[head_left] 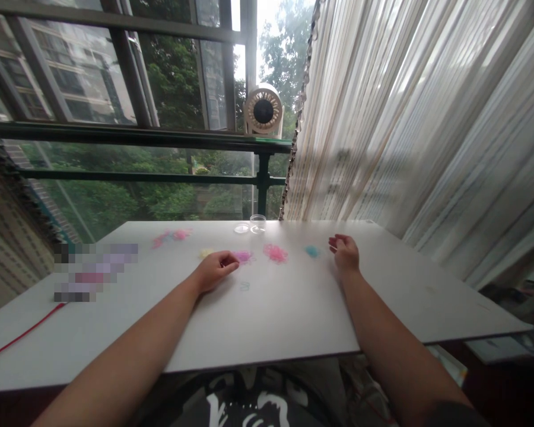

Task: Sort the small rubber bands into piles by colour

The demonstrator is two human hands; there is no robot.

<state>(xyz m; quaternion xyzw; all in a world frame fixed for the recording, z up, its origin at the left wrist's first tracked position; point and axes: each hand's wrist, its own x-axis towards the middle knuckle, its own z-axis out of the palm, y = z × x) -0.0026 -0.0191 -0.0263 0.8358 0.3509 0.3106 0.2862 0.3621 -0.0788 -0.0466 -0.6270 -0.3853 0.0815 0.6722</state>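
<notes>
My left hand [214, 271] rests low over the table, its thumb and fingers curled together beside a small purple pile [242, 256]. Whatever those fingers hold, if anything, is too small to make out. Behind that hand a yellow pile [206, 253] is partly covered. My right hand [345, 253] is raised a little at the right, fingers loosely apart, with nothing visible in it. Closest to it lies a teal pile [312, 251]. Between the hands sits a pink pile [276, 253]. The piles look like small rubber bands. A few pale greenish loops [244, 286] lie in front.
At the table's [267, 326] far edge stand a clear round container [258, 224] and a clear lid [241, 228]. A mixed pink and blue pile [173, 236] lies back left. A blurred-out object [100, 273] with a red cable [24, 334] is at left. A fan [264, 111] sits by the window.
</notes>
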